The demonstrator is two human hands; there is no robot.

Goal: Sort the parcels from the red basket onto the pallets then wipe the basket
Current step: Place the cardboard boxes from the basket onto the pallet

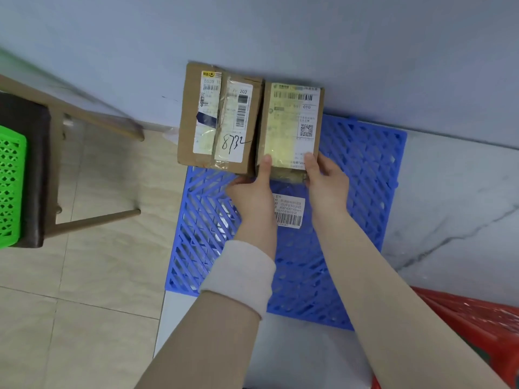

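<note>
Grey wall [280, 29] backs the far edge of the blue pallet [365, 164], where the yellow-labelled parcel [292, 122] lies label up just right of the parcel marked 8732 [219, 116], its long axis running from us toward the wall, barcode end farthest. We pinch its near short end with both hands, left hand [252, 192] at the left corner, right hand [325, 183] at the right, thumbs on top, fingers hidden beneath, neither nearer. Letting go, we judge, means drawing back toward the red basket [477, 327] by our right elbow.
</note>
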